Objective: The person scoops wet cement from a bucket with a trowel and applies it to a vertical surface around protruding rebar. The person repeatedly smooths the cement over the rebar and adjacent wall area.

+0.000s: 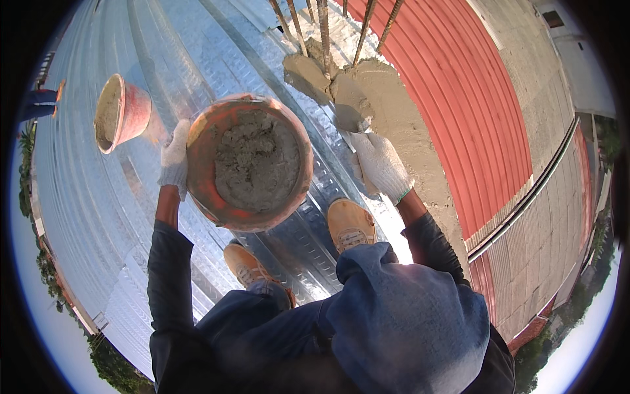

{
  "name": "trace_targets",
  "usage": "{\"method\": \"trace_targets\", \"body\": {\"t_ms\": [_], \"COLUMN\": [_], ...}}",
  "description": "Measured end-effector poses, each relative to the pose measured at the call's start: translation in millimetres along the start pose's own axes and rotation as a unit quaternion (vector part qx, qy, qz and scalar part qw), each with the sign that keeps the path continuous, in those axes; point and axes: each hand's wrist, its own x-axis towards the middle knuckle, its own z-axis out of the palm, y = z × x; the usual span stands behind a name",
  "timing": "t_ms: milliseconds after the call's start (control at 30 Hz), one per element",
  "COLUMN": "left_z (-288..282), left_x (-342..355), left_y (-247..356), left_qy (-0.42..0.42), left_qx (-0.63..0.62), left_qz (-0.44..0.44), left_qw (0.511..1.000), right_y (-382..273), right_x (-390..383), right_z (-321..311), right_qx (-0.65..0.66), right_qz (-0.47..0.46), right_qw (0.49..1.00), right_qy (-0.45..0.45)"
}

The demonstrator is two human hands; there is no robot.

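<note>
My left hand [174,157], in a white knit glove, grips the left rim of a round orange bucket [306,154]. Grey wet mortar [259,164] partly fills the bucket, heaped and rough on top. My right hand [379,164], gloved as well, is closed around a trowel [351,118]; its mortar-smeared blade points away from me and its handle is hidden in the fist. The blade rests at the edge of a spread bed of mortar [387,92] along a wall top. Rusty steel rebars [324,39] rise from the mortar at the far end.
Another mortar-filled bucket [134,115] leans on its side at the left. Underfoot lies ribbed silver metal sheeting [216,52], with my tan shoes [351,223] on it. Red corrugated roofing [453,105] borders the wall at right. Another person's legs [42,105] show at far left.
</note>
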Motion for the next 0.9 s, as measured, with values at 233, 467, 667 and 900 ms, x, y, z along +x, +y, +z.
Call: {"method": "trace_targets", "body": {"t_ms": [233,467,667,900], "left_z": [27.5,58.4,109.5,117.4], "left_x": [-30.5,-66.4,-111.0,-99.4], "left_y": [26.0,38.5,82.4,50.6], "left_qy": [0.031,-0.048,-0.127,-0.152], "left_qx": [0.030,0.094,0.263,0.288], "left_qz": [-0.018,0.097,0.083,0.241], "left_qw": [0.999,0.990,0.953,0.914], "right_y": [-6.8,25.7,-71.6,-83.7], "right_x": [-23.7,-118.7,-124.1,-79.1], "right_z": [-23.0,-57.6,-65.9,-24.8], "right_qx": [-0.045,-0.180,-0.464,-0.489], "right_qz": [-0.047,-0.176,-0.246,-0.187], "right_qw": [0.996,0.960,0.851,0.842], "right_qy": [0.068,0.119,0.009,-0.130]}}
